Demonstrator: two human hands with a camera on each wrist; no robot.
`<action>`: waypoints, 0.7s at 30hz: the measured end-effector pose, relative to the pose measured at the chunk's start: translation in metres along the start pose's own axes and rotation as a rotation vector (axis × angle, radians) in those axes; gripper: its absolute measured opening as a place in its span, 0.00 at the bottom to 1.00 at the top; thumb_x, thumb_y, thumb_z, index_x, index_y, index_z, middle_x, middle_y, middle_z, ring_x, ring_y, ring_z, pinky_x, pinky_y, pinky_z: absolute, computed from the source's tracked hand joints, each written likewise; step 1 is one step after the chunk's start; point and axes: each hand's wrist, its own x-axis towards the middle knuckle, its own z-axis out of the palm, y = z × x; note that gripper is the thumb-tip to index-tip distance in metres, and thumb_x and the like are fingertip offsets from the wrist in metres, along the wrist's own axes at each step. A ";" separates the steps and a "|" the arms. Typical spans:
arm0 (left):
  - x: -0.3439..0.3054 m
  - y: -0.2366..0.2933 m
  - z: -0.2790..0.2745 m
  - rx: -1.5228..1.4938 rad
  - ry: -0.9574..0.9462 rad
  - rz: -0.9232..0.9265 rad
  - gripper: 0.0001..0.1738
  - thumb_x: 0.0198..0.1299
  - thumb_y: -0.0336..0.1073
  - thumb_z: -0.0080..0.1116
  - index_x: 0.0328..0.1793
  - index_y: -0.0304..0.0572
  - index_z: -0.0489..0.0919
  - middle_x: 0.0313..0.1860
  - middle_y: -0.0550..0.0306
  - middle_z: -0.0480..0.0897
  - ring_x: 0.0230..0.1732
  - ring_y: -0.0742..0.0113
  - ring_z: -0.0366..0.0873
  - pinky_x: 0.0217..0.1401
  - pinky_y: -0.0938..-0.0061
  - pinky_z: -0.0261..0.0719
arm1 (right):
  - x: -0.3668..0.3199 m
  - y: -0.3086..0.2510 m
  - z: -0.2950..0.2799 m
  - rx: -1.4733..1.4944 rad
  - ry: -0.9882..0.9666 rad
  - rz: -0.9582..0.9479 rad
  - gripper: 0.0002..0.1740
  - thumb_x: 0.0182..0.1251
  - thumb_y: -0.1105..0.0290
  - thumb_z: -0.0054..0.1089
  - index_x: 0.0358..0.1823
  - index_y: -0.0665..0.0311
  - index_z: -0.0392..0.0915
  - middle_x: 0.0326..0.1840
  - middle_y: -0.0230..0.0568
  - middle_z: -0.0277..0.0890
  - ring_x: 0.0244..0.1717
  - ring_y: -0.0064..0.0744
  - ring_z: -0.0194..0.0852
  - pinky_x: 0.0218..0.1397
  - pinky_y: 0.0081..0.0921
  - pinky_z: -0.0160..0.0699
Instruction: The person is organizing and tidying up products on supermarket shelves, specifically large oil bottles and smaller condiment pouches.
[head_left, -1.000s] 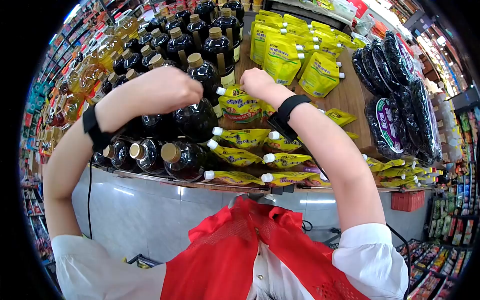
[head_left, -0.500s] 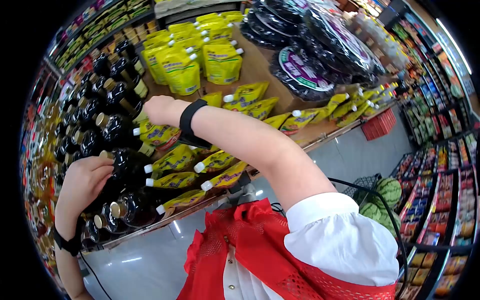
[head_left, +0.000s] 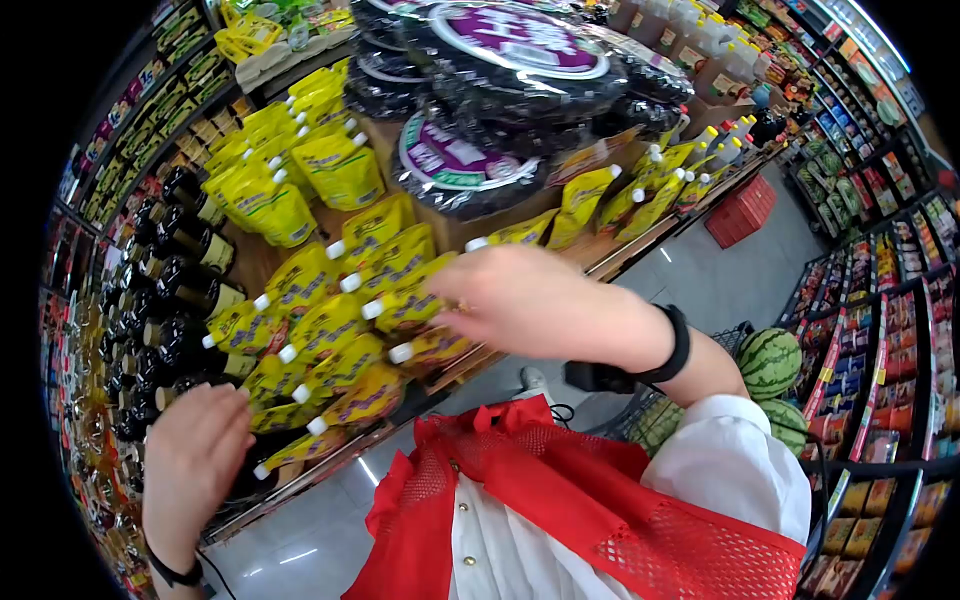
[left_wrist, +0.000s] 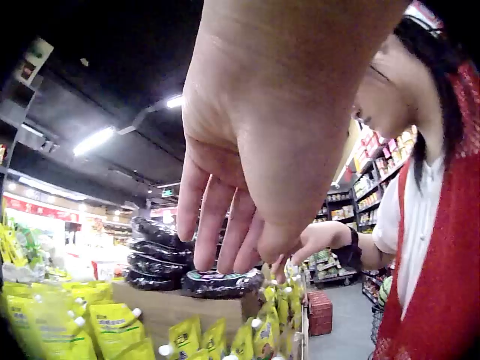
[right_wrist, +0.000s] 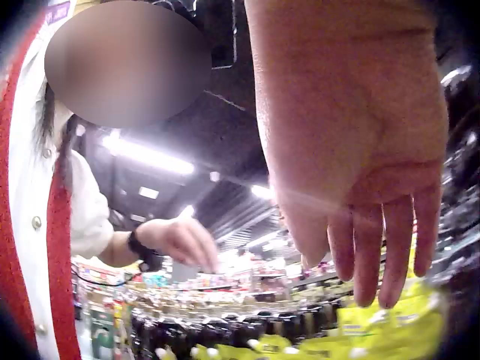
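Observation:
My left hand [head_left: 200, 460] hovers over the left end of the front pouches, beside the dark bottles [head_left: 185, 290]. Its fingers hang straight with nothing in them, as the left hand [left_wrist: 247, 150] also shows in the left wrist view. Over the right side of the front rows is my right hand [head_left: 520, 295], slightly blurred and overlapping the nearest yellow pouches [head_left: 335, 320], which have white caps. In the right wrist view, the right hand [right_wrist: 360, 150] has loosely extended fingers and an empty palm.
Upright yellow pouches [head_left: 265, 210] stand behind the front rows. Black plastic-wrapped round packs [head_left: 500, 110] with purple labels are stacked at the back. Beyond the table's right end sits a red crate [head_left: 742, 212]. Watermelons [head_left: 770, 362] lie near my right elbow.
The head view has turned rightward along the table. My right hand has left the pouch it was at and moved right; my left hand has come away from the bottles, fingers straighter.

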 end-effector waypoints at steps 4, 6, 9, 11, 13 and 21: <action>0.058 0.071 0.028 -0.074 -0.012 0.027 0.12 0.43 0.29 0.62 0.36 0.34 0.79 0.43 0.52 0.79 0.47 0.56 0.77 0.54 0.62 0.76 | -0.082 0.111 -0.030 0.007 0.226 0.259 0.12 0.58 0.69 0.60 0.40 0.69 0.78 0.33 0.50 0.78 0.34 0.46 0.78 0.37 0.32 0.76; 0.093 0.102 0.041 -0.185 -0.044 0.011 0.12 0.45 0.32 0.63 0.37 0.37 0.79 0.42 0.54 0.80 0.46 0.58 0.77 0.51 0.65 0.77 | -0.118 0.167 -0.032 -0.008 0.326 0.300 0.11 0.57 0.73 0.60 0.41 0.70 0.77 0.34 0.50 0.78 0.35 0.47 0.78 0.40 0.32 0.77; 0.146 0.132 0.069 -0.303 -0.016 0.044 0.12 0.45 0.32 0.63 0.38 0.37 0.79 0.42 0.55 0.80 0.46 0.57 0.78 0.50 0.68 0.77 | -0.143 0.228 -0.033 -0.024 0.373 0.292 0.12 0.55 0.74 0.60 0.42 0.69 0.77 0.38 0.49 0.78 0.40 0.48 0.77 0.44 0.35 0.76; 0.178 0.147 0.090 -0.394 -0.020 -0.012 0.11 0.48 0.33 0.62 0.38 0.37 0.80 0.42 0.53 0.81 0.45 0.55 0.79 0.48 0.66 0.77 | -0.141 0.259 -0.030 -0.058 0.407 0.234 0.13 0.54 0.75 0.59 0.43 0.68 0.76 0.41 0.49 0.77 0.44 0.49 0.75 0.47 0.38 0.75; 0.206 0.162 0.105 -0.409 -0.047 -0.049 0.11 0.49 0.33 0.61 0.38 0.37 0.80 0.42 0.53 0.81 0.44 0.55 0.79 0.47 0.66 0.77 | -0.125 0.284 -0.019 -0.150 0.490 0.073 0.18 0.53 0.76 0.61 0.48 0.67 0.73 0.47 0.49 0.75 0.51 0.49 0.71 0.54 0.35 0.72; 0.238 0.202 0.148 -0.511 -0.139 -0.110 0.11 0.53 0.36 0.58 0.39 0.39 0.79 0.41 0.54 0.81 0.43 0.55 0.79 0.45 0.66 0.77 | -0.085 0.312 0.011 -0.288 0.516 0.055 0.18 0.45 0.70 0.66 0.41 0.62 0.75 0.39 0.42 0.71 0.43 0.44 0.71 0.43 0.36 0.72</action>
